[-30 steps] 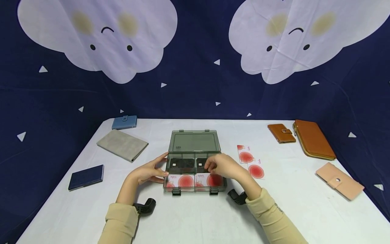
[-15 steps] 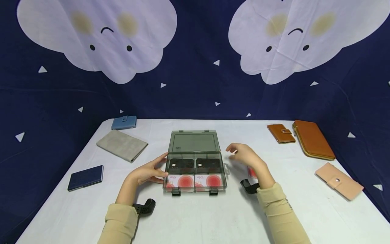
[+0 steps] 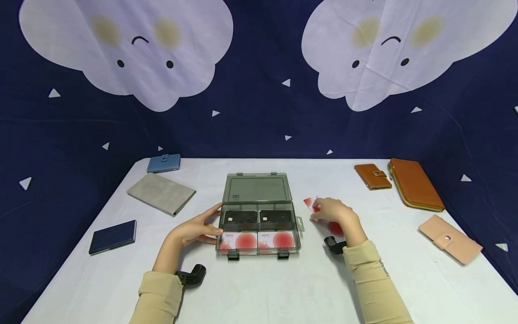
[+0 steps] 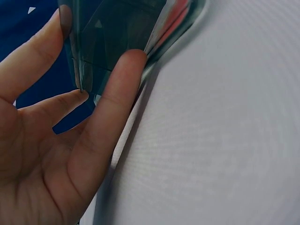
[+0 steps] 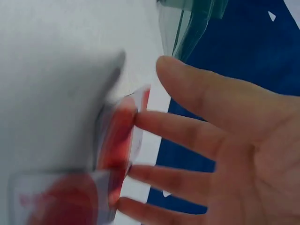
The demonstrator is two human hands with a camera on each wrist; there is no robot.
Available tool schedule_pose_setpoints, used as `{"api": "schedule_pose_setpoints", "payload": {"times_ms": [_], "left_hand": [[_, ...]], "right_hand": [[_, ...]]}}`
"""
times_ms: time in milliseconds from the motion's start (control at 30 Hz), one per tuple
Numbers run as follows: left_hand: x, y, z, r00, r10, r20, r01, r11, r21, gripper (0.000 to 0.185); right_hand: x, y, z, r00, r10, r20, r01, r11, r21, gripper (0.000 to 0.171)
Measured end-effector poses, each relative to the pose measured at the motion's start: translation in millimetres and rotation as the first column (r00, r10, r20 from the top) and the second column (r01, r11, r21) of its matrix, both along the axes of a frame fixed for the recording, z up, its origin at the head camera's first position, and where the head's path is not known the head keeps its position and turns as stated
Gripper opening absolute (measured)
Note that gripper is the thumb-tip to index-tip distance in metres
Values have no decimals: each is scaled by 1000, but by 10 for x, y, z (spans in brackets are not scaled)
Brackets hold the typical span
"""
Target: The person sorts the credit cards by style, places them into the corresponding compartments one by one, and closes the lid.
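- Smoky plastic box (image 3: 257,211) sits lid-open in the middle of the white surface (image 3: 259,288), cards filling its four compartments.
- Left hand (image 3: 193,230) rests against the box's left wall, fingers straight and relaxed, gripping nothing.
- Right hand (image 3: 335,211) is just right of the box, fingertips lifting one edge of a red-and-white card (image 3: 310,203); a second card (image 3: 336,228) lies flat under the wrist.
- Tan wallets (image 3: 413,183) lie along the right edge.
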State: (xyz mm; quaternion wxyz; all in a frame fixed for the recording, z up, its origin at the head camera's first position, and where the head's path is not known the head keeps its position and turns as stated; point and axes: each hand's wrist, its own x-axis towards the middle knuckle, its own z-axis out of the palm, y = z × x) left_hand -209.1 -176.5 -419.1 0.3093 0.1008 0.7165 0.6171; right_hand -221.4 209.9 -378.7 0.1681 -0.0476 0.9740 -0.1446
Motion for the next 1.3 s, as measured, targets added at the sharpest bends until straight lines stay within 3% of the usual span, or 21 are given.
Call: {"api": "schedule_pose_setpoints", "payload": {"times_ms": [67, 200, 367, 567, 833, 1067, 1167, 1300], "left_hand": [[1, -3, -3, 1000, -2, 0, 2, 1000, -2, 92], [-1, -7, -18, 1000, -7, -2, 7, 1000, -1, 94], [-4, 6, -29, 1000, 2, 4, -2, 1000, -1, 93], [3, 9, -12, 1000, 7, 9, -7, 1000, 1, 92], [3, 5, -15, 1000, 6, 8, -6, 1000, 3, 93], [3, -2, -10, 1000, 1, 8, -1, 1000, 5, 93], [5, -4, -3, 1000, 0, 4, 0, 1000, 4, 93], [-1, -3, -5, 1000, 5, 8, -5, 1000, -1, 92]], "right_hand": [[-4, -17, -14, 999, -19, -28, 18, 1000, -15, 31], [-3, -33, -41, 992, -120, -42, 120, 993, -15, 47], [-36, 6, -83, 986, -165, -38, 165, 986, -20, 62], [-74, 56, -120, 978, -194, -77, 189, 980, -62, 51], [-120, 62, -112, 942, -207, -265, 142, 959, -246, 22], [-95, -44, 16, 880, -261, -398, 74, 901, -426, 22], [-63, -117, 87, 886, -249, -391, 26, 869, -495, 23], [8, -253, 163, 915, -207, -346, -9, 847, -532, 21]]}}
